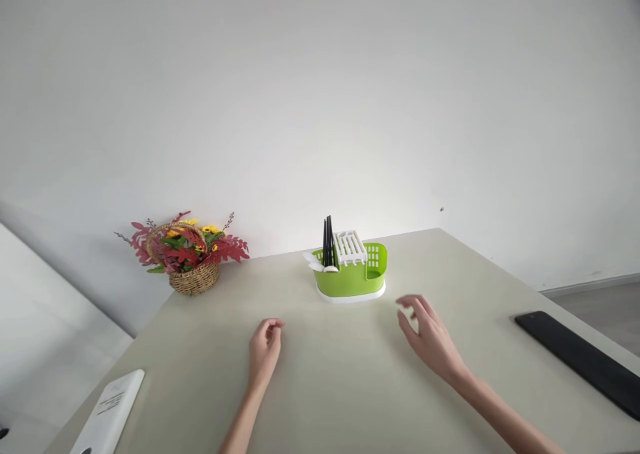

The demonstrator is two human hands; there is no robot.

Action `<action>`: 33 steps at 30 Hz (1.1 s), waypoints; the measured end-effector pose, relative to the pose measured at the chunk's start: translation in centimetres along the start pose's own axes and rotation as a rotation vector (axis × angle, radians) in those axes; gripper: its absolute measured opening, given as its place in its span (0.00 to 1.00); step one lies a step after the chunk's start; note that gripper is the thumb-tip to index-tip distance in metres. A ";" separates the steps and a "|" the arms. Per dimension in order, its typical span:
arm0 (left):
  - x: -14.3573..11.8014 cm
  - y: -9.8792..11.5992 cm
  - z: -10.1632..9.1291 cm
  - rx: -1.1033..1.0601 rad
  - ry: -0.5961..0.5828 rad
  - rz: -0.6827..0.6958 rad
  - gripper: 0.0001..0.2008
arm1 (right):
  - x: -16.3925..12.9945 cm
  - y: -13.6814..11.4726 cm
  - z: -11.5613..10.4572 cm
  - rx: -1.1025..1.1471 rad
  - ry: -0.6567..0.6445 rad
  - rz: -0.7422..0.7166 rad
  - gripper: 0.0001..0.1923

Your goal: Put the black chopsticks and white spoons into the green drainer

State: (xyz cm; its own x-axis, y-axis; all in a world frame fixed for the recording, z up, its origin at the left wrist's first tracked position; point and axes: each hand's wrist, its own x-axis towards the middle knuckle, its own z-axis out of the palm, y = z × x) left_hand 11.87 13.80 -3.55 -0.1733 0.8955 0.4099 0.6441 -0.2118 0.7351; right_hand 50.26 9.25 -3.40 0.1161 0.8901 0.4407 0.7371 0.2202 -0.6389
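A green utensil caddy point(345, 283) with a white base stands toward the back of the table. Black chopsticks point(328, 242) rise from its left part, beside white spoons point(315, 263). A white slatted rack point(351, 247) covers its middle, and its right compartment has a low cut-out front. My right hand point(426, 329) hovers to the front right of the caddy, thumb and fingers apart, touching nothing. Front left of the caddy, my left hand point(265, 347) rests at the table with its fingers curled in, and no object shows in it.
A wicker basket point(195, 281) of red and yellow artificial flowers point(186, 244) sits at the back left. A white flat box-like object point(110, 411) lies at the near left edge. Along the right edge of the table point(320, 387) is a long black object point(580, 357). A wall rises behind.
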 end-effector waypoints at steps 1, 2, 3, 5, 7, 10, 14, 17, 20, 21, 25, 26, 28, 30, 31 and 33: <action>-0.4 0.2 -0.2 0.001 -0.031 -0.009 0.10 | 1.1 -0.9 0.9 -0.010 0.051 -0.066 0.17; -0.7 0.5 -0.4 0.007 -0.052 -0.010 0.11 | 2.2 -1.7 1.9 -0.030 0.101 -0.120 0.20; -1.0 0.8 -0.5 0.016 -0.064 -0.003 0.11 | 3.3 -2.3 2.9 -0.056 0.126 -0.150 0.22; -1.3 1.3 -0.5 0.035 -0.085 0.015 0.11 | 4.9 -3.2 5.0 -0.135 0.123 -0.151 0.25; -1.5 1.7 -0.6 0.050 -0.099 0.028 0.11 | 5.8 -3.4 6.7 -0.213 0.089 -0.111 0.26; -1.7 1.8 -0.6 0.049 -0.099 0.037 0.11 | 6.3 -2.9 8.1 -0.256 0.064 -0.066 0.26; -1.9 1.5 -0.7 0.027 -0.091 0.040 0.11 | 6.5 -1.4 8.1 -0.300 0.047 -0.024 0.27; -2.2 1.2 -0.6 0.015 -0.093 0.022 0.12 | 7.3 0.3 7.7 -0.319 0.003 0.035 0.29; -2.5 1.2 -0.5 -0.001 -0.084 -0.002 0.12 | 8.5 2.4 6.7 -0.307 -0.039 0.082 0.31; -2.5 1.2 -0.4 -0.003 -0.076 -0.011 0.12 | 8.8 3.2 6.2 -0.302 -0.053 0.089 0.31; -2.4 1.4 -0.1 -0.006 -0.064 -0.048 0.12 | 9.8 6.2 3.8 -0.317 -0.097 0.123 0.33; -2.4 1.4 -0.1 -0.008 -0.069 -0.054 0.12 | 10.0 7.0 3.2 -0.327 -0.095 0.132 0.34; -2.3 1.3 -0.1 -0.013 -0.080 -0.062 0.12 | 10.2 8.7 2.1 -0.349 -0.088 0.136 0.34; -2.2 1.1 -0.2 -0.015 -0.087 -0.064 0.12 | 10.5 10.4 1.1 -0.374 -0.095 0.126 0.34; -2.2 1.0 -0.2 -0.013 -0.090 -0.064 0.12 | 10.7 11.2 0.6 -0.388 -0.102 0.118 0.33; -2.1 0.8 -0.3 -0.005 -0.093 -0.059 0.12 | 11.1 12.8 -0.2 -0.414 -0.112 0.104 0.31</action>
State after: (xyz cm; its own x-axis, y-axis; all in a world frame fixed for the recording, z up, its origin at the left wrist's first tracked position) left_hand 12.58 11.60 -3.67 -0.1409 0.9387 0.3146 0.6310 -0.1597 0.7591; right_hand 61.13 21.92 -6.58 0.1473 0.9419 0.3019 0.9327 -0.0306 -0.3595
